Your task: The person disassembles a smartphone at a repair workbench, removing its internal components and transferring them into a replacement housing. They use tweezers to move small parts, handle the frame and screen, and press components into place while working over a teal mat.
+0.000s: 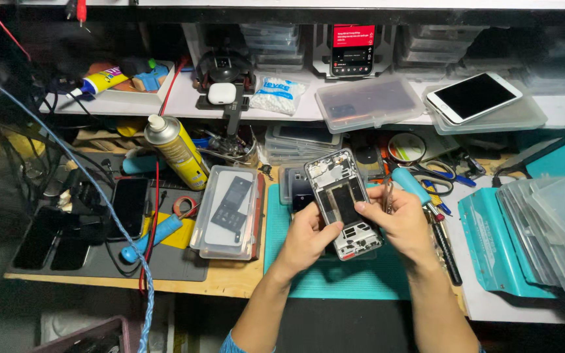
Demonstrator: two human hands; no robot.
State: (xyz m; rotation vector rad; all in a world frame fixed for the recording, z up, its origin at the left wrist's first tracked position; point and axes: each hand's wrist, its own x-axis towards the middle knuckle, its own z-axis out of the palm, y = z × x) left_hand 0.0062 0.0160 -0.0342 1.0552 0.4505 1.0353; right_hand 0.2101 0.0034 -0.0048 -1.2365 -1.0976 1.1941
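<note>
- Opened phone frame (343, 201), back cover off and inner boards and dark battery showing, held up above the teal work mat (335, 274) near the middle of the bench.
- Long axis of the frame running from upper left to lower right, top end tilted away toward the shelf, bottom end nearest the wrists.
- Left hand (305, 238) cupped under and against the lower left edge, fingers curled closed on the frame, thumb lying along its side.
- Right hand (397, 222) on the right edge, fingers closed on the frame, thumb tip pressed onto the inner face just right of the battery; thin metal tweezers (388, 193) apparently pinched upright in the same hand, though the grip there is hard to read.
- Both hands touching the frame; right-hand thumb nearer the exposed parts, left hand serving as the support beneath.
- Just beside the right hand, a blue-handled screwdriver (412, 185) lying on the bench, with a dark-handled tool (446, 248) further down.
- Left of the mat, a clear plastic tray (227, 212) holding a dark flat part, and a yellow spray can (176, 151) leaning behind it.
- On the dark mat (171, 261) at far left, several black phones (129, 207) lying flat.
- On the shelf above, a white phone (473, 97) resting face up on a clear lid, well apart from the hands.
</note>
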